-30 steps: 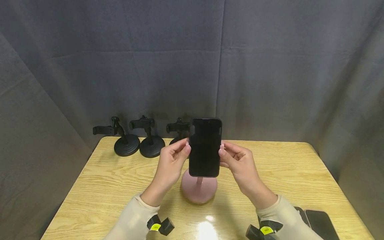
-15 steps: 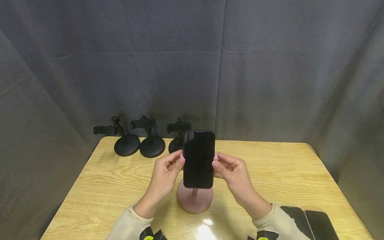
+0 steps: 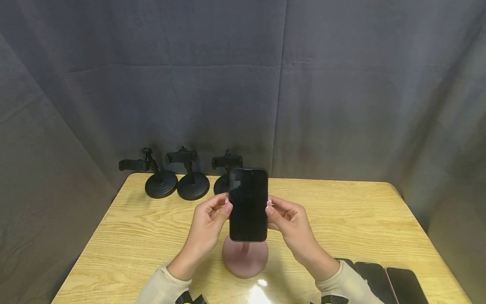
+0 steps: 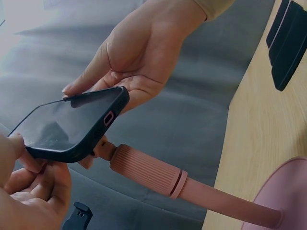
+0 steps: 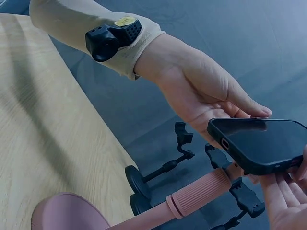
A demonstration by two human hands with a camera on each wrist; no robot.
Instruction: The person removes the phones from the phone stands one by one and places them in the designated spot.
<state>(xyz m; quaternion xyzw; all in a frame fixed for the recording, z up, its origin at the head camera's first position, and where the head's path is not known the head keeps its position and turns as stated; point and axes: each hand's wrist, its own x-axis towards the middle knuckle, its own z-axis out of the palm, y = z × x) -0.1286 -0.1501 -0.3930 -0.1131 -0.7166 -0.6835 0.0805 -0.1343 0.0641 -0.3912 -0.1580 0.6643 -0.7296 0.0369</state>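
A smartphone [image 3: 248,204] in a dark case stands upright, its black screen toward me, at the head of a pink phone stand [image 3: 245,257]. In the head view my left hand [image 3: 205,223] pinches the phone's left edge between thumb and fingers. My right hand [image 3: 292,223] does the same at the right edge. Small pale pink pieces show beside both thumbs, perhaps tips of the stand's holder. The left wrist view shows the ribbed pink stem [image 4: 148,167] running from behind the phone down to its round base [image 4: 283,196]. Most of the holder is hidden behind the phone.
Three black phone stands stand along the table's back left: a left one [image 3: 161,184], a middle one [image 3: 193,185] and one partly behind the phone [image 3: 221,185]. More dark phones lie at the front right, including a pink-edged one [image 3: 407,285]. Grey curtains [image 3: 341,105] surround the wooden table [image 3: 133,253].
Both hands, the phone and the pink stand have come toward me and slightly left. The base has slid nearer. More of the dark phones shows past my right sleeve.
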